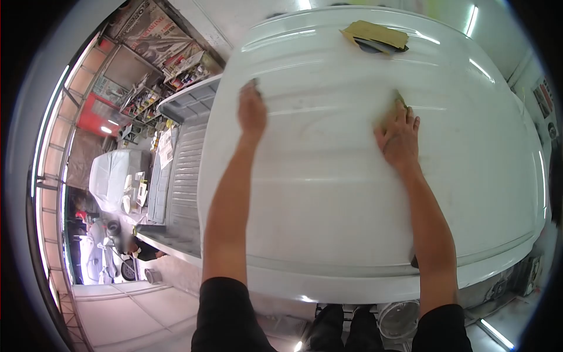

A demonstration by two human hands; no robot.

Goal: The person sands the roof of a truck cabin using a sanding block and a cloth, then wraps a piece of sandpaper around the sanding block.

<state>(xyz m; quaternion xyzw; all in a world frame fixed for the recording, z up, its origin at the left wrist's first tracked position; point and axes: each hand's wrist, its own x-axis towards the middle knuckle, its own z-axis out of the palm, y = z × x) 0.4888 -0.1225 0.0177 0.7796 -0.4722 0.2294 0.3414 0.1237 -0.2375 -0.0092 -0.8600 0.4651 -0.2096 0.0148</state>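
Near edge: two dark-clad legs (346,331) stand below the white roof (328,223), with a round bucket (399,320) just beside them, on the right. The roof fills most of the view. Beyond its left side lies a ribbed grey truck bed (189,158). Farther left are a pale vehicle (120,173) with papers at its near end, a motorcycle (108,252) and a person in dark clothing (145,251), bent low. Loaded shelves (187,73) and a red panel (99,116) stand along the far left.

Roof condition: white, smooth and gently curved, with long reflections of the lamps. Faint darker marks show between the hands. A folded yellow sheet (375,34) lies near the far edge of the roof, right of centre, over a dark item (381,48) that it partly covers.

Right hand (400,135): placed on the right half of the roof, nearer than the sheet. Fingers are extended and slightly spread, over a small olive-yellow piece (400,100) held against the roof; most of the piece is hidden.

Left hand (252,111): over the left part of the roof, fingers curled around a small dark item (254,83). Blur hides its type; contact with the roof cannot be confirmed.
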